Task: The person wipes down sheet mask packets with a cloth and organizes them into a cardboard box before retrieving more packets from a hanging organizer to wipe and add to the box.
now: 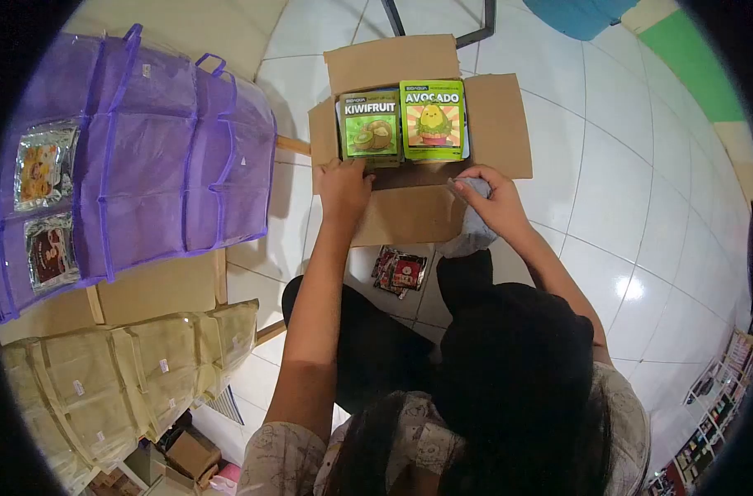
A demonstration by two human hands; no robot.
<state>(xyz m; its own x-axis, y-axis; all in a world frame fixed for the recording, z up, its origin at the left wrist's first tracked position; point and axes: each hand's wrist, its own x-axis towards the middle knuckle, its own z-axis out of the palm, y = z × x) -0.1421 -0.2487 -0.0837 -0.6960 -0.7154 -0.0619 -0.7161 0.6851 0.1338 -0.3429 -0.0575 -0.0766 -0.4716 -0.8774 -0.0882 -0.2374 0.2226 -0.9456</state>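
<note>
An open cardboard box stands on the floor in front of me, its flaps spread outward. Inside it, a green packet marked KIWIFRUIT lies beside a brighter green packet marked AVOCADO. My left hand reaches over the box's near left corner, its curled fingers at the lower edge of the kiwifruit packet; the fingertips are partly hidden. At the near right corner, my right hand pinches a crumpled grey cloth between thumb and fingers. The cloth hangs down towards my knee.
Several small dark red packets lie on the tiles below the box. To the left hangs a purple pocket organizer holding two foil packets, with a yellowish one below. A blue container and dark metal legs are beyond the box.
</note>
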